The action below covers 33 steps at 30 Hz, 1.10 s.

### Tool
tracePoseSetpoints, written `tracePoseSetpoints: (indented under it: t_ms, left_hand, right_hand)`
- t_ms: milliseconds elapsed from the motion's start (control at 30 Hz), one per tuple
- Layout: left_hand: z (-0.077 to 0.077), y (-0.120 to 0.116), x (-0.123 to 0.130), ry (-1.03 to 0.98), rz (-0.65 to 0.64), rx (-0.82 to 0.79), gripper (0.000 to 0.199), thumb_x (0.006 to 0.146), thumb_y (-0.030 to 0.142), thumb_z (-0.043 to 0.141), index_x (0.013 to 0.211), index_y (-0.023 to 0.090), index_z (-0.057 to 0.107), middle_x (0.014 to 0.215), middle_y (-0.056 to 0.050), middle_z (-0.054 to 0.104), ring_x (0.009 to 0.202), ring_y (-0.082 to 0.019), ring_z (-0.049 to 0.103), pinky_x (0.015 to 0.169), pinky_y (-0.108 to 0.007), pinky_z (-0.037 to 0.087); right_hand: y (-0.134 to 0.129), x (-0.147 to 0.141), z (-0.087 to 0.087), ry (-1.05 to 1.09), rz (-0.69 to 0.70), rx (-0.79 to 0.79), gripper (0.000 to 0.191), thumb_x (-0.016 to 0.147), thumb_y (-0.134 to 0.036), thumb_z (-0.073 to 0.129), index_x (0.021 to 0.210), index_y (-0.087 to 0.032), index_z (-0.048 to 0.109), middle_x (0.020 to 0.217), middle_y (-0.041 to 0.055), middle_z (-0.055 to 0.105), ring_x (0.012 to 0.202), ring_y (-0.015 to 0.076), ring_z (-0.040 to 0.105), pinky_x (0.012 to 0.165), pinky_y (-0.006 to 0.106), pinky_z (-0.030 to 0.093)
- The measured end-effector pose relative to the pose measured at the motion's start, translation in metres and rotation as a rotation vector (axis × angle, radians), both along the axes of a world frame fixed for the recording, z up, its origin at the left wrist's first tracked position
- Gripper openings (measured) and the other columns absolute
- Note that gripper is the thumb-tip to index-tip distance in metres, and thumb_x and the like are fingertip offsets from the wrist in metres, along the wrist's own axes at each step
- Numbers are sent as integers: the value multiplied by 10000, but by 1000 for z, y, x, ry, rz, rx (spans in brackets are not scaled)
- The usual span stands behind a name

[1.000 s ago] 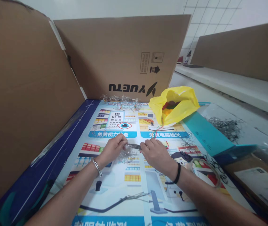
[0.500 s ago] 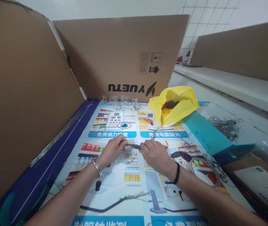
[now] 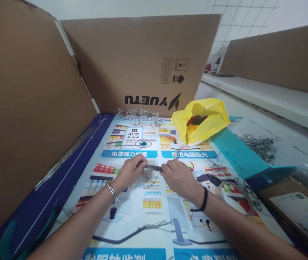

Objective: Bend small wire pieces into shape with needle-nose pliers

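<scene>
The right hand (image 3: 179,178) curls its fingers round a slim dark tool (image 3: 154,168), the left hand (image 3: 132,171) pinching something unclear at its tip

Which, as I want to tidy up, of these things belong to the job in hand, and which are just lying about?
Seemingly in the job:
pointed tool, gripped by the right hand, left hand pinching near its tip
tangled wire

Apparently just lying about:
tape roll
bottle on the ledge

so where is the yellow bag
In the head view, the yellow bag sits right of centre, beyond the right hand and beside the teal flap.
</scene>
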<state>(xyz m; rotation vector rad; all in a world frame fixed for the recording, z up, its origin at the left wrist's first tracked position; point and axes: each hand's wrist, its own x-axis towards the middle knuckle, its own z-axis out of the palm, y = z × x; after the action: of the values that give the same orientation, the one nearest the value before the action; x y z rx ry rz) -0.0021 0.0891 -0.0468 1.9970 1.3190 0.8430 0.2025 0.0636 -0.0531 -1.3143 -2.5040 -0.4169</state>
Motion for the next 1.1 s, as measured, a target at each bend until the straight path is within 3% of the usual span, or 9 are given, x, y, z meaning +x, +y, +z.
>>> tracePoseSetpoints:
  t_ms: [367, 633, 867, 1100]
  left_hand:
    - [3, 0, 2, -101, -11, -91, 140, 804, 291, 437, 763, 189, 524, 613, 42, 521, 569, -93, 476, 582, -216, 370]
    - [-5, 7, 1, -361, -103, -307, 171, 741, 233, 525, 887, 178, 457, 742, 19, 523, 635, -89, 517, 586, -213, 398]
    - [3, 5, 0, -373, -20, -413, 139, 701, 236, 557, 773, 168, 460, 610, 54, 481, 514, -60, 444, 490, -183, 322]
    - [10, 4, -3, -410, -51, -610, 190, 659, 275, 611, 767, 145, 524, 585, 48, 466, 464, -44, 360, 443, -188, 233]
  right_hand:
    - [1, 0, -4, -12, -4, -7, 133, 863, -273, 449, 822, -176, 530, 776, 54, 539, 754, 175, 462, 658, 281, 305]
    - [3, 2, -6, 1, 0, -2, 156, 869, -280, 439, 822, -167, 536, 779, 61, 548, 779, 173, 482, 685, 275, 336]
    - [1, 2, -7, -1, -15, -32, 151, 868, -289, 443, 857, -171, 536, 810, 57, 554, 794, 177, 484, 695, 277, 342]
    - [-1, 1, -6, 19, 13, 4, 148, 866, -279, 445, 835, -164, 534, 780, 61, 547, 793, 168, 492, 704, 270, 351]
